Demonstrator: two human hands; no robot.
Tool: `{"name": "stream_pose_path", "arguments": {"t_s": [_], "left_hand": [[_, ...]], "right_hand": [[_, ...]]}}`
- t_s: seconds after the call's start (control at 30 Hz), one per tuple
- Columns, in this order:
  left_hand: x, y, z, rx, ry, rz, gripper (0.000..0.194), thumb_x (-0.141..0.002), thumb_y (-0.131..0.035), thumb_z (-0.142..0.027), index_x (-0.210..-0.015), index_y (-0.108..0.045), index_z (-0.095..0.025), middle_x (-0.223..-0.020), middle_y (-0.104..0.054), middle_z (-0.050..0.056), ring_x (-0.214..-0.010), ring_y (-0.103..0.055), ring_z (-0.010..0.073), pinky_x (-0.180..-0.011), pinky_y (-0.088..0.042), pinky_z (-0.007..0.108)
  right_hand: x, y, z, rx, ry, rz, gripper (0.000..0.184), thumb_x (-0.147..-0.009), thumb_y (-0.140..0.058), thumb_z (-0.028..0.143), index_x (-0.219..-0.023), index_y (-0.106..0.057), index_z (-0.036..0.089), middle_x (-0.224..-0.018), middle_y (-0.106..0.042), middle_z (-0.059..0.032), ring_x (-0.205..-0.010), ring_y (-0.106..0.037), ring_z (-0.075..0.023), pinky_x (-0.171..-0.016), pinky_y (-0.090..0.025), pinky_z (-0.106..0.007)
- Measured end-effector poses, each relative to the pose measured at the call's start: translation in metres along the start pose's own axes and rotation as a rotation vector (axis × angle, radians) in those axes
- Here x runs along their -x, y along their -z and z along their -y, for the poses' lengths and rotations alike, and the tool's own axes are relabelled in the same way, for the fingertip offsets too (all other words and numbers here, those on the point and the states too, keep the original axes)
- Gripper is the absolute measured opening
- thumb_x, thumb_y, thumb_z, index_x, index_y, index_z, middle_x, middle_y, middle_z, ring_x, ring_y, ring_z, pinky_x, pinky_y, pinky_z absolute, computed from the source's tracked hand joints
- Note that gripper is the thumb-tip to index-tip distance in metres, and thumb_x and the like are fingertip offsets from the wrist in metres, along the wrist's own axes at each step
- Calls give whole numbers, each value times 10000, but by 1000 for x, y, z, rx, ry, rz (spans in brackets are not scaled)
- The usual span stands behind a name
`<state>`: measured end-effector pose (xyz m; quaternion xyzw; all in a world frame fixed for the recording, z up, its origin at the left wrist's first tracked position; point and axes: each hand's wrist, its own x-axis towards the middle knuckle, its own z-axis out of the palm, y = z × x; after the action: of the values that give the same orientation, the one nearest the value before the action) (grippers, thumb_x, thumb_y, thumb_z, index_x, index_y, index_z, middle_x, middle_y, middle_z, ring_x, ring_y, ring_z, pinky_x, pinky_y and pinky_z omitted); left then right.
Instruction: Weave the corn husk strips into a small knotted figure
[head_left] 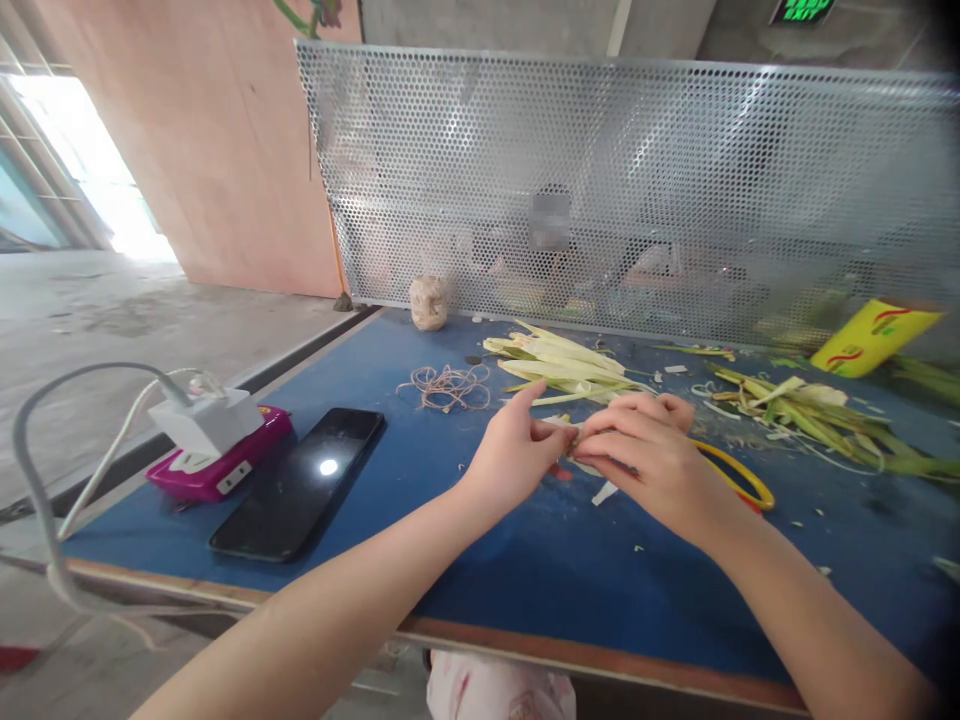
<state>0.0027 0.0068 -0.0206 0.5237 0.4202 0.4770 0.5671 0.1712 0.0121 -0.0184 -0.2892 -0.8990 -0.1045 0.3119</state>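
Observation:
My left hand (517,450) and my right hand (645,445) meet over the middle of the blue table (525,570), both pinched on a small pale strip of leaf (574,437) between them. The fingers hide most of the piece. Just behind the hands lies a pile of pale yellow-green leaf strips (559,365). A yellow-handled tool (739,480) lies on the table under my right wrist.
A black phone (300,480) lies at the left, beside a pink power strip (214,460) with a white charger and cable. A tangle of rubber bands (446,385), a small jar (428,302), green trimmings (817,415) and a yellow packet (870,335) sit before a perforated metal screen (637,190).

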Motion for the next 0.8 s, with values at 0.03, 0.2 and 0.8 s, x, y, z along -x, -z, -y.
{"name": "stream_pose_path", "arguments": {"t_s": [0.03,0.2,0.8], "left_hand": [[0,-1,0,9,3,-2,721,-719,-583,-113,-1363,-259,-77,-711,-690,41,-545,-596,123,-534,-538,277],[2,-1,-1,51,-19,7,747,-699,-582,-80,-1369,-251,-59,-611,-672,5,-547,-599,130,-549,-525,271],[-1,-2,-7,406,145,-97,598,-722,-619,-90,-1272,-394,-24,-628,-668,41,-568,-613,132,-564,-524,259]], "right_hand": [[0,0,0,0,1,-5,108,-857,-533,228,-835,-635,256,-865,-668,-1,-865,-518,-192,-776,-300,-357],[1,1,1,7,-77,3,94,-839,-546,217,-920,-577,252,-799,-651,9,-853,-556,-179,-789,-292,-352],[1,-2,12,267,114,-333,131,-752,-653,290,-679,-583,207,-686,-578,-14,-704,-531,-174,-731,-334,-349]]}}
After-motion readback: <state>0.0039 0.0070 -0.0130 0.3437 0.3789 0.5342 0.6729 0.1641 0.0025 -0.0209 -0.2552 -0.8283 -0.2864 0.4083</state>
